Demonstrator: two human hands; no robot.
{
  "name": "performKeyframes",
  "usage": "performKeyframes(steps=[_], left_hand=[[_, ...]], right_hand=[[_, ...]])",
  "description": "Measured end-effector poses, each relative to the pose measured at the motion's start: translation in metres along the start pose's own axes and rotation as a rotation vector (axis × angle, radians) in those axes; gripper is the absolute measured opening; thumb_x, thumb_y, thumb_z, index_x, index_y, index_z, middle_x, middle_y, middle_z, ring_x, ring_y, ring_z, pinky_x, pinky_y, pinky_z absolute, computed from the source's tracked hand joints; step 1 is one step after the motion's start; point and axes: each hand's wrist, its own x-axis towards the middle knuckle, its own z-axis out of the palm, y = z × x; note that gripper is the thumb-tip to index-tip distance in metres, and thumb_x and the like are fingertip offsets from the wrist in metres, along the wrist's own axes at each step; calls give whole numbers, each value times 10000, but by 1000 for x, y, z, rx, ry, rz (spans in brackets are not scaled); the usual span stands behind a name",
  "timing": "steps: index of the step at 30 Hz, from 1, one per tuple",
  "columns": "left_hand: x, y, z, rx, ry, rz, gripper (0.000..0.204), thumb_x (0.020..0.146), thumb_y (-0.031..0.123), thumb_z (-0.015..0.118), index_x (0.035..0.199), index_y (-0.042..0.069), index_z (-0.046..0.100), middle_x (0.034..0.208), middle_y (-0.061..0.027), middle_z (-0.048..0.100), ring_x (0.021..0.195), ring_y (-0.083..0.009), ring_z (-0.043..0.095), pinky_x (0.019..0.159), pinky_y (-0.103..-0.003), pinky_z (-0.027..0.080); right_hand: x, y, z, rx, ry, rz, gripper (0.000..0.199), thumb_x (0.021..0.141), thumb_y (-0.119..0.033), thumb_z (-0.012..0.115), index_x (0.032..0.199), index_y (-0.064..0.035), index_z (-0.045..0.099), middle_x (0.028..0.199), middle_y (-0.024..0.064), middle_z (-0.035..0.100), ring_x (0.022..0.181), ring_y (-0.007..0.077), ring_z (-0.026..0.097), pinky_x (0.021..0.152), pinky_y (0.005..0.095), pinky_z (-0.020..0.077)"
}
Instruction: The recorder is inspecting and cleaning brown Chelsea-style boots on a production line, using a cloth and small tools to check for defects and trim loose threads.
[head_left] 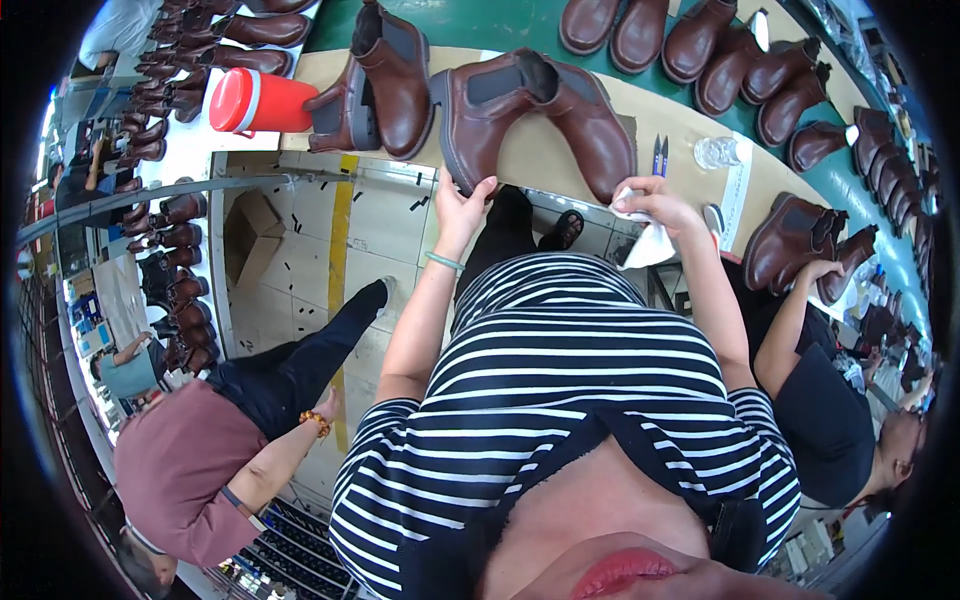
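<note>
Two brown ankle boots with dark elastic side panels lie in front of me at the bench edge, toes toward me and upper ends together. My left hand [464, 208] grips the toe of the left boot [487, 125], thumb on the upper and fingers partly hidden beneath. A white cloth [650, 246] hangs from my right hand [660, 204], which is closed on it beside the toe of the right boot [590, 125]. Another pair, an upright boot [398, 85] and a tilted boot [345, 112], is just left of them.
A red jug [270, 103] lies at the bench's left end. Two pens [660, 157] and a clear glass [716, 152] are to the right. Several brown boots [700, 45] line the green surface [480, 22]. Co-workers are on both sides; one's hand [820, 270] touches boots.
</note>
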Motion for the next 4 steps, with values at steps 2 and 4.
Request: performKeyframes(steps=[2, 4], left_hand=[[5, -21, -3, -14, -60, -57, 611, 722, 186, 791, 1227, 26, 486, 974, -162, 665, 749, -219, 668, 643, -324, 542], [3, -28, -2, 168, -17, 76, 636, 750, 196, 770, 1299, 76, 473, 1010, -172, 674, 890, -291, 666, 821, -349, 517]], right_hand=[[5, 4, 11, -9, -39, -3, 154, 744, -60, 728, 884, -20, 679, 829, 39, 666, 751, 98, 609, 683, 218, 469], [6, 9, 18, -20, -32, 45, 173, 744, -68, 730, 907, -28, 687, 829, 40, 672, 766, 113, 614, 716, 223, 469]])
